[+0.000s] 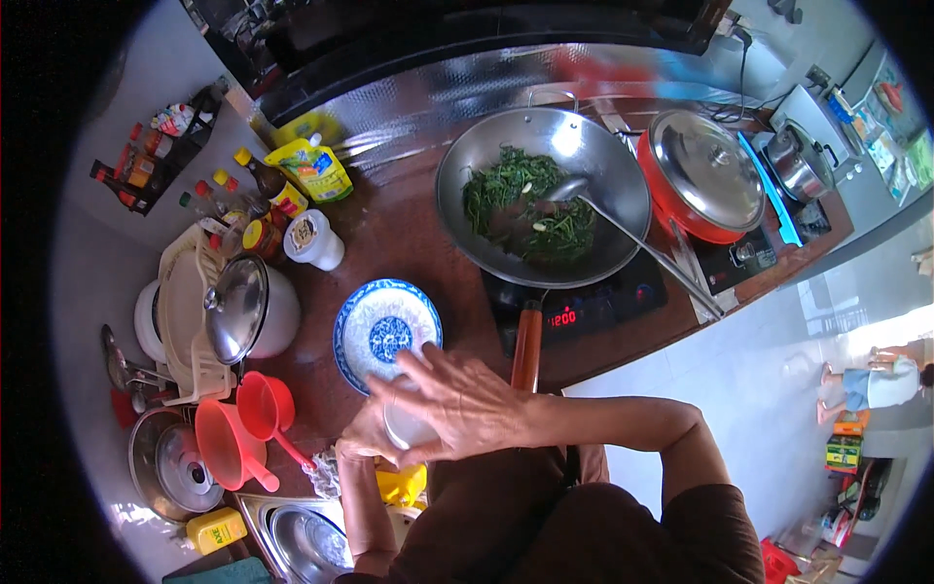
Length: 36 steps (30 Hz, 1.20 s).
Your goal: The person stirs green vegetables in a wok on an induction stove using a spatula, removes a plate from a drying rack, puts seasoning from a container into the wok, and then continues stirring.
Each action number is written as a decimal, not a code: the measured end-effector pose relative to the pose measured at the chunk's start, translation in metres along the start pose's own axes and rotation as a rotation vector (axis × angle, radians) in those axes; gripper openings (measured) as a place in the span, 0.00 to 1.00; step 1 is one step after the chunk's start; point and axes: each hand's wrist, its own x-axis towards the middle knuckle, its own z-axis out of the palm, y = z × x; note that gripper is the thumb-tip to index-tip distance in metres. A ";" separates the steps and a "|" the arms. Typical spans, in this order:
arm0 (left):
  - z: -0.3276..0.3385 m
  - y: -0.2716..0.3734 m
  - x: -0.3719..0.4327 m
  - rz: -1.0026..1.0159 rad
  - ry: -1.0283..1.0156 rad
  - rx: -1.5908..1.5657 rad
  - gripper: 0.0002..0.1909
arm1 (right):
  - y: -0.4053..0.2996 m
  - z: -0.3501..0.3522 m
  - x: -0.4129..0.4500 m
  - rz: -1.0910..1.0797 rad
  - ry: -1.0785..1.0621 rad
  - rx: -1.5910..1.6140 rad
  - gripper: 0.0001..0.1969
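Note:
My left hand point(361, 431) holds a whitish round container point(407, 427) close to my body, from its left side. Over the same container my right hand point(467, 405) is spread, thumb at the near edge and fingers across the far side. Much of the container is hidden by my fingers, so its contents cannot be seen. Just beyond my hands lies a blue-and-white patterned plate point(365, 328) with nothing on it. A large steel wok point(467, 252) holds cooked leafy greens point(503, 193) with pale pieces among them. A metal ladle point(627, 237) rests in it, its handle over the rim.
The wok stands on a lit induction cooker point(606, 314), its wooden handle point(527, 347) pointing towards me. Right of it is a lidded red pan point(700, 175). At left are a lidded pot point(273, 310), red dippers point(226, 445), sauce bottles point(266, 179) and a sink point(306, 536).

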 end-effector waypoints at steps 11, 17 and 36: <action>-0.009 -0.028 -0.027 -0.097 0.153 0.017 0.49 | 0.009 0.021 -0.004 -0.389 -0.030 0.054 0.37; -0.009 -0.022 -0.022 -0.052 0.230 0.405 0.47 | -0.010 0.021 -0.005 0.340 -0.285 0.116 0.39; -0.011 -0.014 -0.017 -0.077 0.016 0.143 0.44 | 0.007 -0.005 -0.001 -0.056 -0.302 0.242 0.29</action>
